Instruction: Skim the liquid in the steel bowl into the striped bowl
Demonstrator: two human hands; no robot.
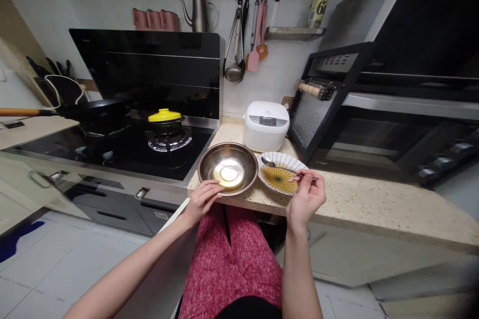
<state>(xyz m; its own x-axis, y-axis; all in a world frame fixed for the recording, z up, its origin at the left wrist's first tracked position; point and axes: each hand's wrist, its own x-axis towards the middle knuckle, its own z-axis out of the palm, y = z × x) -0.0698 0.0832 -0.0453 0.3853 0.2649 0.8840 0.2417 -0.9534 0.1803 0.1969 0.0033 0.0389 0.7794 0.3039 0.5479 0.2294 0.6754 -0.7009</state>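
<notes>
My left hand (205,198) grips the near left rim of a round metal bowl (204,164), thumb and fingers closed on its edge. The bowl stands at the counter's front edge, and a little yellowish liquid seems to lie in its bottom. In my right hand (307,194) is the handle of a metal spoon (268,162), pinched between thumb and fingers. The spoon's bowl end is over the left part of a striped plate (295,160). Yellow-brown liquid covers the middle of this plate. The plate sits just right of the metal bowl.
A white rice cooker (266,132) stands behind the plate. To the left, a gas hob (123,154) carries a small yellow-lidded pot (164,115) and a dark wok (97,108). Right of the plate stands a black oven (359,134). Utensils (253,57) hang from a wall rail.
</notes>
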